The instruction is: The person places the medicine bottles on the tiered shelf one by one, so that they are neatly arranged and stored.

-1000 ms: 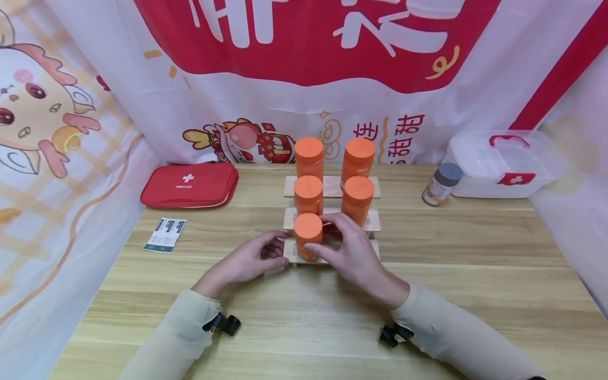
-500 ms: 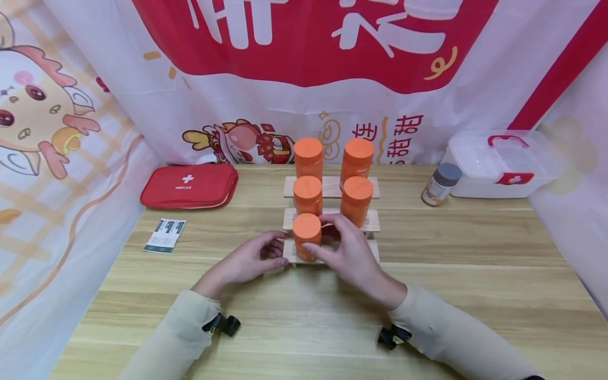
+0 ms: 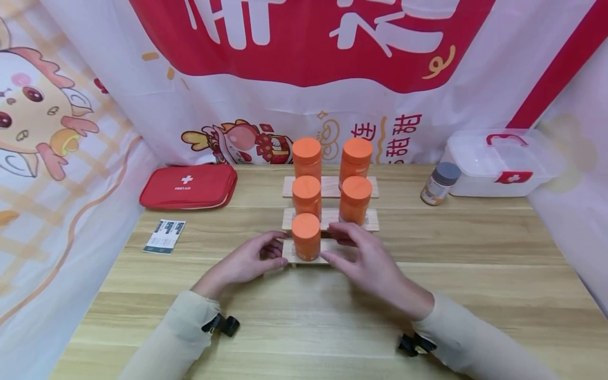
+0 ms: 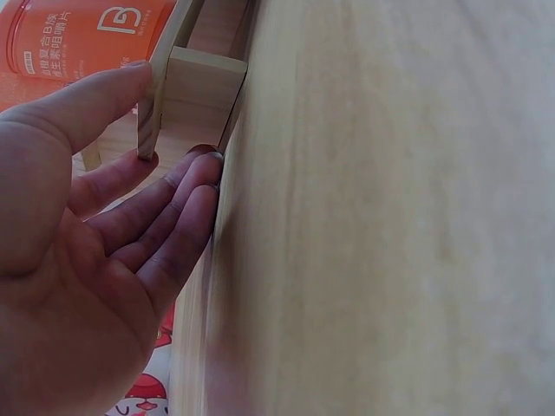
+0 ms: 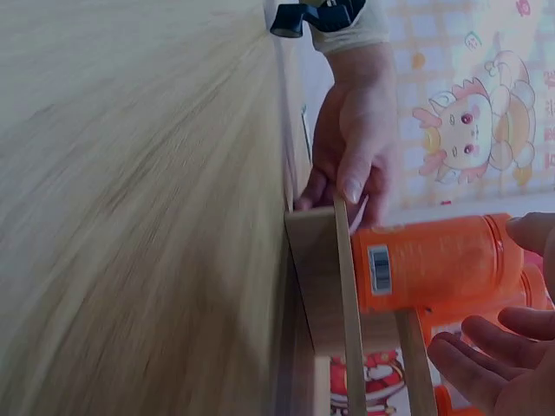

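Note:
A tiered wooden rack (image 3: 374, 220) carries several orange bottles with orange lids. The front orange bottle (image 3: 306, 244) stands upright on the left half of the lowest step; two more pairs stand on the steps behind. My left hand (image 3: 249, 258) pinches the left end of that lowest step, thumb and index finger at its edges, as the left wrist view shows. Just right of the front bottle is my right hand (image 3: 370, 264), fingers spread and holding nothing. In the right wrist view its fingers (image 5: 486, 351) sit beside the bottle, thumb close to the lid.
A red first aid pouch (image 3: 187, 186) and a printed card (image 3: 165, 236) lie at the left. Toward the back right, a grey-capped bottle (image 3: 440, 183) stands by a clear-lidded white first aid box (image 3: 499, 169). A printed cloth (image 3: 304, 100) hangs behind the table.
My right hand has let go of the front orange bottle and moved right, its fingers parting. The bottle stays on the lowest step. My left hand keeps its place.

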Motion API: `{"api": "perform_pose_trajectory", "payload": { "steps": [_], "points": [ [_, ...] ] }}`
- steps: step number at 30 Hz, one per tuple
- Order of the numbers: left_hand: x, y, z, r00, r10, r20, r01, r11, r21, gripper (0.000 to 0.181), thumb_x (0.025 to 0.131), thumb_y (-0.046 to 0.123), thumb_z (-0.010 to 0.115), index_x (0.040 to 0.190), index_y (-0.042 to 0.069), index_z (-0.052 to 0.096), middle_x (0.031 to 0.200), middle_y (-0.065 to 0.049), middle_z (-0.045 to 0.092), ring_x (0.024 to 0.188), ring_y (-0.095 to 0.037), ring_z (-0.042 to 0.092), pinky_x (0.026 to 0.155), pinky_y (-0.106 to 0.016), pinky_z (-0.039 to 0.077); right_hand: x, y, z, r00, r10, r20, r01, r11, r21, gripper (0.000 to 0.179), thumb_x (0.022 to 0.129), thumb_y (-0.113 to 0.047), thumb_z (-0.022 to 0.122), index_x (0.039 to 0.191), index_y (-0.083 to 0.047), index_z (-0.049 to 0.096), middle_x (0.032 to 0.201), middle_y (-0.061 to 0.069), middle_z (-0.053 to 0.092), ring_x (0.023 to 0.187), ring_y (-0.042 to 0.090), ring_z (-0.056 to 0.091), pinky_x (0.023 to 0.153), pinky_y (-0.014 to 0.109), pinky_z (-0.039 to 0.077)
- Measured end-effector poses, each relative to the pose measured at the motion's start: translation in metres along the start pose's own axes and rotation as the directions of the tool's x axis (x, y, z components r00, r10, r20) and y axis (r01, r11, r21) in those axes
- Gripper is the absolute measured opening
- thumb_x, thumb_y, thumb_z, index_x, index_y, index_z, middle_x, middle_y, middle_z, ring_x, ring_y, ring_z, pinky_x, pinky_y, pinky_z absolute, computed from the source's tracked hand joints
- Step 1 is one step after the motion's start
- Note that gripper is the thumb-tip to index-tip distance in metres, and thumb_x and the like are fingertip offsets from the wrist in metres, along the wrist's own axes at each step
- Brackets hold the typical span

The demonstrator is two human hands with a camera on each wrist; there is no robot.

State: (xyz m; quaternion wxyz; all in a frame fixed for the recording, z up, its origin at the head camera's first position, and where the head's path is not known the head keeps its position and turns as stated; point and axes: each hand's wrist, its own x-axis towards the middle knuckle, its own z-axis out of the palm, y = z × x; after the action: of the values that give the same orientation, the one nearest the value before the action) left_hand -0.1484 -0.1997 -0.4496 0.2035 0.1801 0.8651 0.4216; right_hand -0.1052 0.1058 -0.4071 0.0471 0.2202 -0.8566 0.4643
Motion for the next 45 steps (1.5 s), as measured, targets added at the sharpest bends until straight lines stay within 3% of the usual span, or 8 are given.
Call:
{"api": "perform_pose_trajectory", "payload": {
  "steps": [8, 15, 22, 29, 34, 39, 42, 45],
  "points": [
    [-0.001, 0.0, -0.001, 1.0, -0.02, 0.0, 0.02, 1.0, 0.001, 0.06, 0.1, 0.029, 0.08, 0.152, 0.014, 0.055, 0.127, -0.003, 0.072, 0.115, -0.017, 0.067, 0.105, -0.041, 0.056, -0.008, 0.009, -0.02, 1.0, -0.007, -0.015, 0.006, 1.0, -0.021, 0.045, 0.098, -0.021, 0.082, 0.139, -0.01, 0.066, 0.135, 0.008, 0.074, 0.121, 0.024, 0.073, 0.105, 0.045, 0.061],
    [-0.002, -0.001, 0.0, 1.0, -0.027, 0.002, 0.027, 1.0, -0.005, 0.061, 0.1, 0.031, 0.08, 0.153, 0.014, 0.055, 0.127, -0.002, 0.072, 0.115, -0.017, 0.067, 0.105, -0.041, 0.056, -0.016, 0.018, -0.038, 0.998, -0.01, -0.064, 0.008, 0.999, -0.036, 0.044, 0.098, -0.015, 0.081, 0.138, -0.006, 0.067, 0.133, 0.009, 0.075, 0.12, 0.026, 0.073, 0.105, 0.048, 0.06],
    [-0.002, -0.003, 0.0, 1.0, -0.009, -0.005, 0.009, 1.0, -0.018, 0.06, 0.1, 0.028, 0.08, 0.152, 0.01, 0.055, 0.125, -0.005, 0.072, 0.114, -0.019, 0.067, 0.105, -0.043, 0.056, -0.023, 0.035, -0.058, 0.99, 0.0, -0.139, 0.0, 1.0, -0.001, 0.039, 0.098, -0.005, 0.078, 0.136, -0.002, 0.068, 0.132, 0.016, 0.074, 0.117, 0.028, 0.073, 0.104, 0.016, 0.055],
    [-0.002, -0.004, -0.001, 1.0, 0.019, -0.003, -0.019, 0.999, -0.027, 0.06, 0.1, 0.027, 0.079, 0.151, 0.006, 0.055, 0.124, -0.008, 0.072, 0.114, -0.02, 0.067, 0.105, -0.046, 0.056, -0.026, 0.053, -0.083, 0.973, 0.102, -0.205, -0.095, 0.995, 0.043, 0.039, 0.104, -0.01, 0.072, 0.142, -0.002, 0.064, 0.137, 0.017, 0.071, 0.117, 0.001, 0.067, 0.104, 0.006, 0.047],
    [-0.001, -0.004, -0.001, 1.0, 0.017, 0.0, -0.017, 1.0, -0.023, 0.06, 0.1, 0.026, 0.079, 0.151, 0.006, 0.055, 0.125, -0.008, 0.072, 0.114, -0.02, 0.067, 0.105, -0.045, 0.056, -0.024, 0.072, -0.097, 0.945, 0.152, -0.291, -0.134, 0.988, 0.082, 0.04, 0.104, -0.009, 0.071, 0.142, 0.001, 0.063, 0.131, -0.003, 0.071, 0.115, -0.002, 0.066, 0.103, 0.006, 0.047],
    [0.0, -0.005, 0.0, 1.0, 0.023, 0.0, -0.023, 1.0, -0.014, 0.06, 0.1, 0.028, 0.079, 0.151, 0.006, 0.055, 0.124, -0.008, 0.072, 0.114, -0.02, 0.067, 0.105, -0.044, 0.056, -0.023, 0.092, -0.109, 0.895, 0.205, -0.395, -0.175, 0.978, 0.112, 0.041, 0.103, -0.008, 0.072, 0.141, 0.005, 0.063, 0.12, -0.029, 0.065, 0.109, -0.007, 0.066, 0.099, 0.005, 0.049],
    [0.0, -0.005, 0.0, 1.0, 0.026, 0.003, -0.026, 1.0, -0.016, 0.061, 0.1, 0.028, 0.079, 0.151, 0.006, 0.055, 0.124, -0.008, 0.072, 0.113, -0.02, 0.067, 0.104, -0.044, 0.056, -0.022, 0.101, -0.115, 0.853, 0.282, -0.439, -0.248, 0.959, 0.134, 0.045, 0.104, -0.015, 0.072, 0.144, 0.003, 0.062, 0.122, -0.023, 0.068, 0.109, -0.009, 0.065, 0.097, 0.004, 0.05],
    [0.0, -0.004, 0.0, 1.0, 0.03, 0.006, -0.03, 0.999, -0.016, 0.061, 0.1, 0.028, 0.079, 0.151, 0.006, 0.055, 0.124, -0.008, 0.072, 0.113, -0.02, 0.067, 0.104, -0.042, 0.057, -0.021, 0.108, -0.121, 0.813, 0.365, -0.454, -0.335, 0.93, 0.149, 0.05, 0.104, -0.022, 0.072, 0.149, -0.001, 0.061, 0.134, -0.001, 0.071, 0.115, -0.003, 0.066, 0.095, 0.003, 0.05]
  ]
}}
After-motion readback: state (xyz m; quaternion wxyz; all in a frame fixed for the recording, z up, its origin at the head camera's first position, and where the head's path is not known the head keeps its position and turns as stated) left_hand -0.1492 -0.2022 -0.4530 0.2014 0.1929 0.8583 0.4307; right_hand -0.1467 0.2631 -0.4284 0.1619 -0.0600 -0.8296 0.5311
